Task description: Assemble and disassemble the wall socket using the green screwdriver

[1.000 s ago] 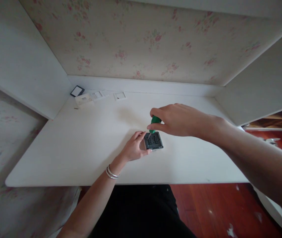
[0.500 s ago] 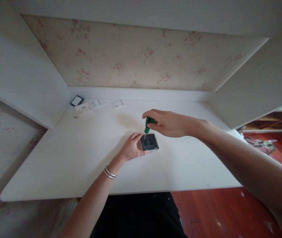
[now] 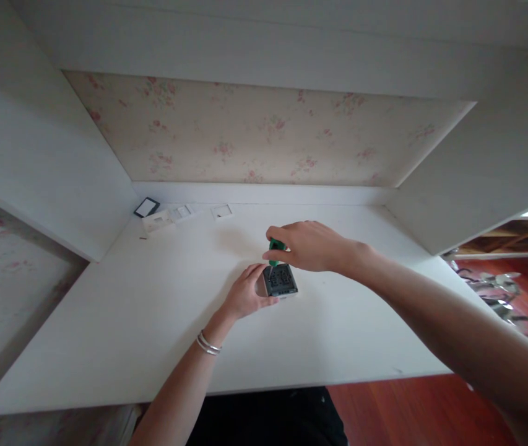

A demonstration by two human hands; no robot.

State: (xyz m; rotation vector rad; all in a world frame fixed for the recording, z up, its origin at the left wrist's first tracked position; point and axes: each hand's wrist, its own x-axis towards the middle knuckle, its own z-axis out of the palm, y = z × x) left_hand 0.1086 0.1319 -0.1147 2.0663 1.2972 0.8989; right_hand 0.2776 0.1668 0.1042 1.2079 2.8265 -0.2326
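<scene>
A square wall socket or switch module (image 3: pixel 282 282), dark on its upper face with pale sides, lies on the white desk (image 3: pixel 152 328). My left hand (image 3: pixel 246 292) grips its left side, thumb at the near edge and fingers at the far corner. Above it, my right hand (image 3: pixel 307 244) is closed round the green handle of a screwdriver (image 3: pixel 275 251). The shaft points down at the left part of the dark face; whether the tip sits in a screw is too small to tell.
At the desk's back left lie a dark-framed square plate (image 3: pixel 147 207), a white plate (image 3: pixel 158 221), another white piece (image 3: pixel 182 212) and a thin white frame (image 3: pixel 221 212). A small dark strip (image 3: pixel 143 238) lies near them. White side panels (image 3: pixel 431 161) enclose the desk.
The camera has tilted up, so everything sits lower in view. My right hand's fingers have shifted on the screwdriver's handle, and it stands more upright. My left hand keeps its hold.
</scene>
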